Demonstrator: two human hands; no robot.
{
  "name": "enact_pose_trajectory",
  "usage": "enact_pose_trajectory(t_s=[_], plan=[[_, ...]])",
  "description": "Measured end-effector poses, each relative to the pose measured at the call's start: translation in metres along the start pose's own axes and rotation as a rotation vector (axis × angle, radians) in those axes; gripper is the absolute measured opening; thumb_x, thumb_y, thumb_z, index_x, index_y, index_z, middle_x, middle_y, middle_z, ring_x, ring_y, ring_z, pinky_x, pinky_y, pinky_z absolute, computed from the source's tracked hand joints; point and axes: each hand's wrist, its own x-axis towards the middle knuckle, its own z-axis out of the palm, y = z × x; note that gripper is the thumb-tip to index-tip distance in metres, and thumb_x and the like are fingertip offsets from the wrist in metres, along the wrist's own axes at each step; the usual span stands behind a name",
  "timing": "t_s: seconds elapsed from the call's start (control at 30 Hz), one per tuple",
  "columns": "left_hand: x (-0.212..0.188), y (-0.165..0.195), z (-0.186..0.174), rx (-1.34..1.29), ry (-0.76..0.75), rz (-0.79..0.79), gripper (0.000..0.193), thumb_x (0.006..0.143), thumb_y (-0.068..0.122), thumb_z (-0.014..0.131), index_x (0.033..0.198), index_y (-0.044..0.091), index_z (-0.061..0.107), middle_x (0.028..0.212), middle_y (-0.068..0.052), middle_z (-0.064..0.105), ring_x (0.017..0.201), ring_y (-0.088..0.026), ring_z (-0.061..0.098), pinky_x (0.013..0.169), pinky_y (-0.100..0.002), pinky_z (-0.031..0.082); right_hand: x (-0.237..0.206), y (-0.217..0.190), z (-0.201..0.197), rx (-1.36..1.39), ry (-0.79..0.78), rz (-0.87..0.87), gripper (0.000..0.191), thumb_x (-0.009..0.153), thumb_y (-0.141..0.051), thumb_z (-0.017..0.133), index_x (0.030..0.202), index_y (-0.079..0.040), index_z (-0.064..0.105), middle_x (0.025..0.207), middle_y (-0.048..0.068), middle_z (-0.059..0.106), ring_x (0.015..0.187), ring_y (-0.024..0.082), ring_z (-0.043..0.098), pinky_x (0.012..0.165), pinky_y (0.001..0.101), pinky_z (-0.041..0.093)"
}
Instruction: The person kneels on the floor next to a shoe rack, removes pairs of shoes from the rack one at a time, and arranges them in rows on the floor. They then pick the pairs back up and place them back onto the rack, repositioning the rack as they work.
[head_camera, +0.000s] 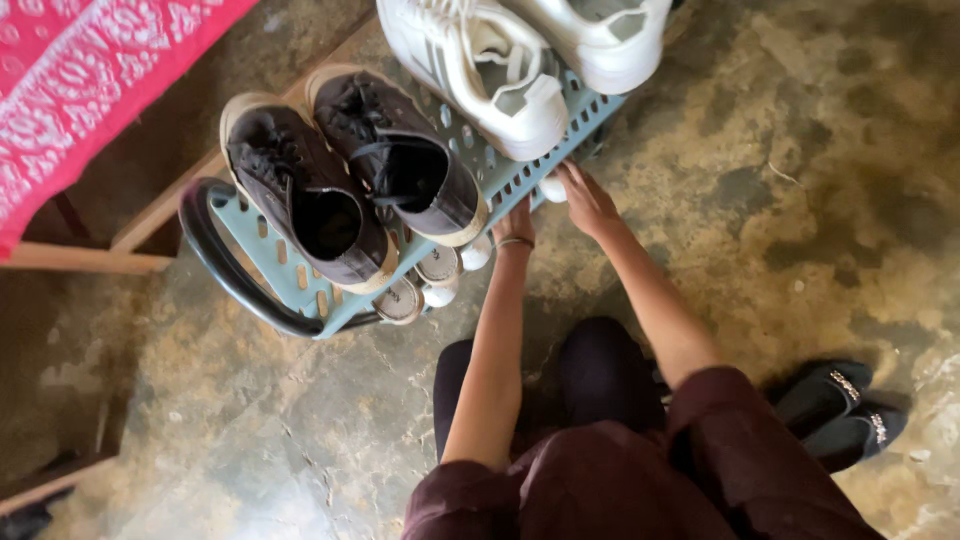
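A teal plastic shoe rack (500, 180) with a black curved end frame stands on the concrete floor. On its top shelf sit a pair of dark canvas sneakers (350, 180) and a pair of white sneakers (520, 60). My left hand (517, 225), with a thin bracelet at the wrist, reaches under the top shelf's front edge, its fingers hidden. My right hand (585, 195) touches the shelf's front edge beside a white shoe toe (553, 189) on the lower level. More pale shoe toes (440, 270) poke out below the dark pair.
A pink patterned cloth (90, 80) covers a wooden frame at upper left. Dark flat shoes with shiny trim (840, 410) lie on the floor at right. My knees in dark trousers are below the rack.
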Motion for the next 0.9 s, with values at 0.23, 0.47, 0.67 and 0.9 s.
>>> enact_pose_trajectory(t_s=[0.23,0.47,0.67,0.9], plan=[[-0.044,0.000,-0.006,-0.126,-0.081,0.147,0.076,0.084,0.011,0.058,0.158,0.017,0.041,0.165,-0.027,0.022,0.150,-0.048,0.023,0.120,-0.056,0.030,-0.124,0.058,-0.027,0.114,0.141,0.075,0.057,0.084,0.008,0.063,0.138,-0.002,0.050,0.142,0.025,0.050,0.138,0.043,0.045,0.113,0.0471,0.041],[-0.105,0.065,-0.017,-0.213,-0.148,0.459,0.060,0.086,0.018,0.062,0.146,0.019,0.055,0.163,-0.025,0.023,0.153,-0.046,0.017,0.121,-0.056,0.026,-0.335,0.109,-0.079,0.146,0.342,0.317,0.033,0.098,-0.011,0.063,0.129,0.000,0.061,0.127,0.023,0.065,0.120,0.039,0.061,0.100,0.0449,0.048],[-0.179,0.146,-0.020,-0.113,-0.413,0.660,0.054,0.089,0.026,0.062,0.143,0.023,0.059,0.162,-0.014,0.031,0.153,-0.041,0.012,0.122,-0.059,0.020,-0.493,0.064,-0.075,0.209,0.111,1.076,0.043,0.087,-0.032,0.070,0.127,-0.015,0.069,0.121,0.013,0.076,0.115,0.030,0.073,0.100,0.0414,0.056],[-0.286,0.200,-0.001,0.035,-0.872,0.837,0.040,0.096,0.030,0.059,0.136,0.027,0.065,0.160,-0.008,0.039,0.151,-0.035,0.027,0.122,-0.057,0.026,-0.569,-0.006,-0.008,-0.322,-0.575,0.960,0.064,0.086,-0.054,0.073,0.143,-0.031,0.057,0.152,-0.002,0.049,0.140,0.034,0.047,0.115,0.0536,0.041]])
